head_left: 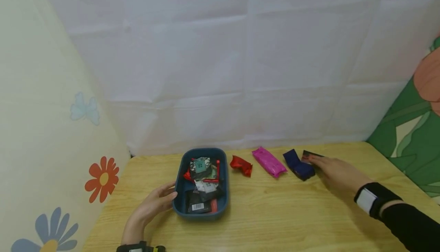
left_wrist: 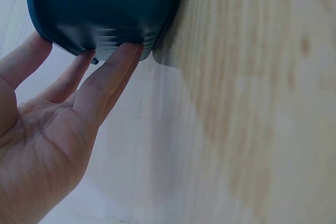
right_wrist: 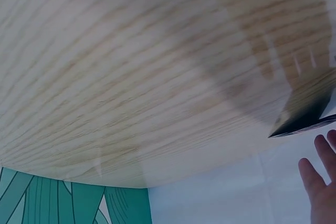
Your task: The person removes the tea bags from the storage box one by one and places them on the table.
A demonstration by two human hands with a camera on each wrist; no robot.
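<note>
The left hand (head_left: 154, 205) rests straight-fingered against the dark blue oval plastic tray (head_left: 179, 186) of packets on the pale wooden desk (head_left: 275, 214). The right hand (head_left: 338, 173), grip flat and relaxed, touches a dark foil packet (head_left: 309, 155) beside a navy packet (head_left: 298, 165)

The right hand (head_left: 338, 173) is covering most of a dark packet (head_left: 310, 155), so only the corner beyond its fingertips (head_left: 313, 159) is showing; whether they are pressing or pinching it is not clear. In the right wrist view only two fingertips (right_wrist: 315, 174) are entering at the edge, and the packet (right_wrist: 304, 121) beside them is blurring. The left hand (left_wrist: 47, 129) is running off the frame, and the blue tray (left_wrist: 105, 9) above its fingers (left_wrist: 113, 72) is being cropped, its contents hidden.
</note>
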